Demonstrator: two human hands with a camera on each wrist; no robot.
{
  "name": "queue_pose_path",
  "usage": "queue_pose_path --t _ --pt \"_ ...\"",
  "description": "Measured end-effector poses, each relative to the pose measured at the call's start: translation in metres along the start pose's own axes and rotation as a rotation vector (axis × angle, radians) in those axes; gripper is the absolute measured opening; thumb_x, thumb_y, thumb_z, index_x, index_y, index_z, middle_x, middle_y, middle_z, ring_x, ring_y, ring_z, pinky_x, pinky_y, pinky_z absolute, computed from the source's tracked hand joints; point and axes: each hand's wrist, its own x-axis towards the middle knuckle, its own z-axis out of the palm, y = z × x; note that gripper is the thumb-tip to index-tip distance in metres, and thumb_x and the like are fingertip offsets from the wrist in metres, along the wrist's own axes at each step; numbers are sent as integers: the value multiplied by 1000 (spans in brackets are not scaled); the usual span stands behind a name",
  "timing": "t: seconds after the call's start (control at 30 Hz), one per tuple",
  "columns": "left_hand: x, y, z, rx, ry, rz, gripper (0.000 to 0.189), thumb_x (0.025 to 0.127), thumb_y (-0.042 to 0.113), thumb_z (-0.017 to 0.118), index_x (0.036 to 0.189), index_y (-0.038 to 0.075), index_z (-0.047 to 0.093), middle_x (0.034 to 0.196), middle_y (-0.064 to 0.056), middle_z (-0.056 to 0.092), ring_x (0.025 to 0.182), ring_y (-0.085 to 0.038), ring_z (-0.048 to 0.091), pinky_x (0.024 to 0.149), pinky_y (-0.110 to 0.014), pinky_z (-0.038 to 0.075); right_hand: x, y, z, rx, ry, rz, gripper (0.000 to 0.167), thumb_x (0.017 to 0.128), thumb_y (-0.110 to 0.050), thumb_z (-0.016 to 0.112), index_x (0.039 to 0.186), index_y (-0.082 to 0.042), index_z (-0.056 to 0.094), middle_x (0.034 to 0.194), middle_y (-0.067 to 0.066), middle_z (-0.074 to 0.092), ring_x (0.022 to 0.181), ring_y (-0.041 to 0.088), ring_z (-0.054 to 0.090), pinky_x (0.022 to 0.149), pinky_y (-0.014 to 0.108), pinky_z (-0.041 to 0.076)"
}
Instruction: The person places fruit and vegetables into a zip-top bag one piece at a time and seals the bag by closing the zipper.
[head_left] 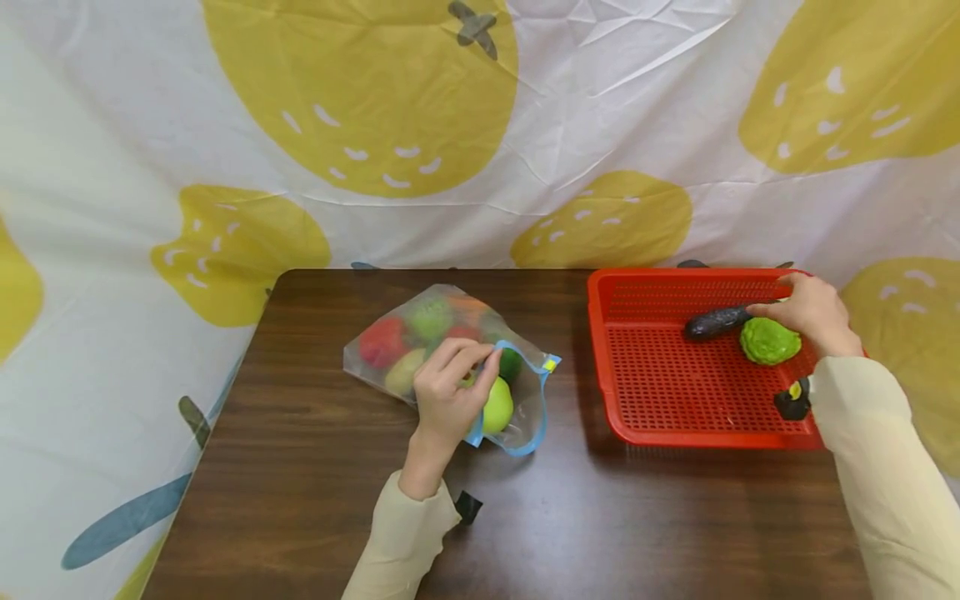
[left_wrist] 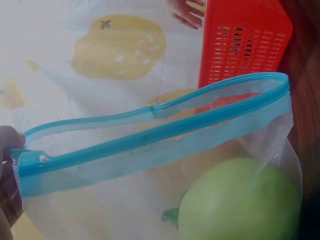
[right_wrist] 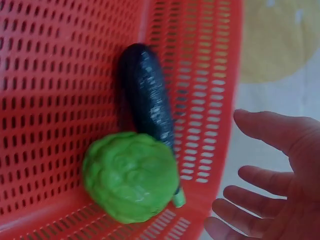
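Head view: bag (head_left: 420, 333) in left grip (head_left: 452, 390)

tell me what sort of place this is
Probably a staged indoor tabletop setup, judging by the brown table, the patterned cloth hung behind it and the red basket.

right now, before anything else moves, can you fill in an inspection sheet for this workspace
Surface: brown wood-grain table, with a glossy patch near the front.
Zip bag: clear, blue-rimmed, mouth open, several pieces of produce inside.
Red basket: perforated; holds a dark eggplant and a knobbly green fruit.
Clutter: nothing seen.
Left grip: pinches the bag's rim.
Right grip: fingers apart, at the basket's far right corner, holding nothing.
Cables: nothing seen.
Surroundings: white cloth with large yellow printed shapes, behind the table.
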Motion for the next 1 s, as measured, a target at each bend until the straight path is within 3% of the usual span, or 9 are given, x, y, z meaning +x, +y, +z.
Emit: queue_pose_path --t 0.17,0.3,0.4,0.53,0.7,0.83,1.0 --pt "0 -1 -1 0 3 5 8 81 4 68 74 1 68 71 -9 59 53 -17 51 49 -23 44 5 6 10 11 -104 9 77 79 -39 70 124 17 39 121 38 41 100 52 43 76 59 41" --pt "1 -1 -2 -6 7 13 7 80 2 69 74 0 69 71 -9 59 53 -17 52 49 -23 44 7 10 19 16 -111 26 57 77 -35 73 96 11 45 83 22 47 77 38 46 58 42 40" --pt "2 -2 -3 -10 11 20 3 76 -2 70 74 -1 69 71 -10 60 52 -17 52 49 -23 45 7 13 24 2 -109 35 47 75 -32 74 83 3 44 70 10 40 69 31 44 52 35 37" --pt "2 -2 -4 -18 15 21 3 75 -2 71 74 -1 69 71 -10 60 52 -18 52 49 -23 45 6 16 29 -9 -121 83 55 74 -27 74 95 13 43 81 24 46 74 40 47 53 41 46" --pt "2 -3 -3 -14 15 23 7 80 3 68 74 -1 69 70 -10 60 52 -17 52 49 -22 45 5 21 37 -21 -135 127 80 75 -24 71 117 26 24 103 42 35 90 54 41 72 60 45" --pt "1 -5 -3 -17 17 24 10 82 4 67 74 -1 68 69 -10 59 52 -17 51 48 -22 44 7 22 41 -28 -118 119 80 73 -23 71 116 27 24 102 42 35 92 56 40 75 63 43" --pt "1 -4 -3 -15 13 32 12 83 5 67 73 -2 68 69 -10 59 52 -17 52 48 -22 45 4 20 38 -26 -103 109 70 73 -24 72 106 23 31 93 37 41 84 51 44 63 54 46"
